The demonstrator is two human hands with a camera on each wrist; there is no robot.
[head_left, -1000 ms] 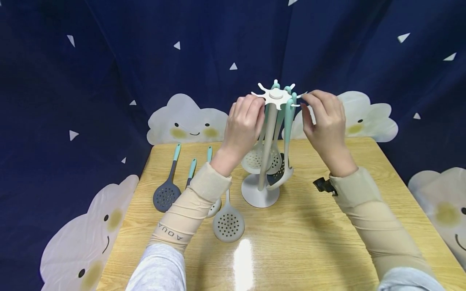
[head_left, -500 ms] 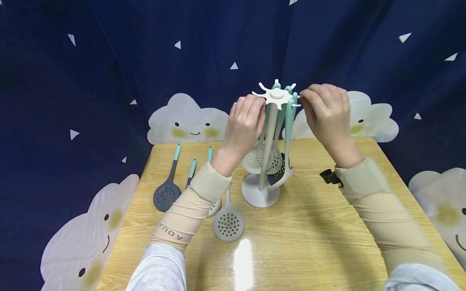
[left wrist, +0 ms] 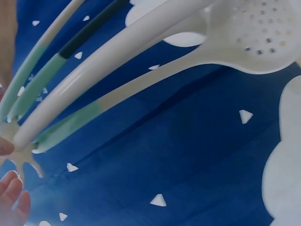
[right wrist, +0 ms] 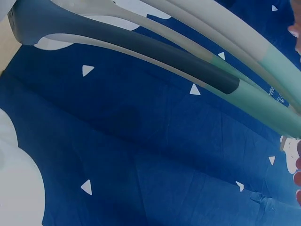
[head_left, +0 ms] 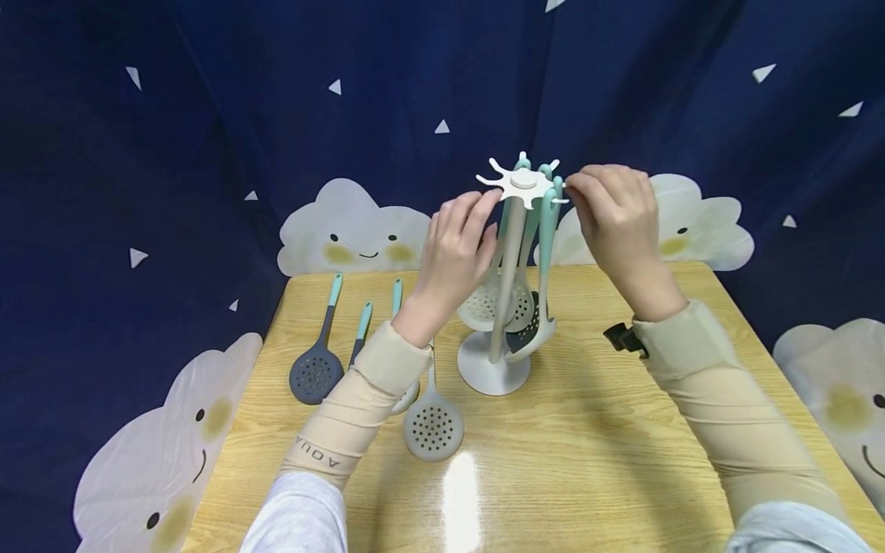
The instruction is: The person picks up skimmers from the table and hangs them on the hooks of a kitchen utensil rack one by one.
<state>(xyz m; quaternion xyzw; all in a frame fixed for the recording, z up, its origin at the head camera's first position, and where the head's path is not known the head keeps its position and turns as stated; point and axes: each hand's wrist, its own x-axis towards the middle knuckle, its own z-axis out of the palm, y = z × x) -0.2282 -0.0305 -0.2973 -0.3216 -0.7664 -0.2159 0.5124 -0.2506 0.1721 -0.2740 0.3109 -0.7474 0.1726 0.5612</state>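
A white utensil rack (head_left: 508,276) stands upright on the table, its hooked top holding several mint-handled utensils, among them a ladle (head_left: 546,238) at the front right and a pale skimmer (head_left: 484,303) behind the post. My left hand (head_left: 449,250) is at the rack's left side, index fingertip right at a front hook, thumb spread from the fingers. In the left wrist view, the thumb overlaps the hub and the other fingertips (left wrist: 11,197) stand apart from it. On the right, my right hand (head_left: 618,219) pinches the end of a hook; its thumb is hidden in the head view.
On the wooden table (head_left: 553,461) left of the rack lie a dark skimmer (head_left: 316,374), a grey skimmer (head_left: 433,430) and other mint-handled utensils partly hidden by the left forearm. A dark blue curtain (head_left: 387,54) with cloud prints hangs behind the table.
The right fingertips have come in from beside the rack to the hook end. My left hand's fingers have loosened and drawn slightly down and left. The rack and hung utensils stay put.
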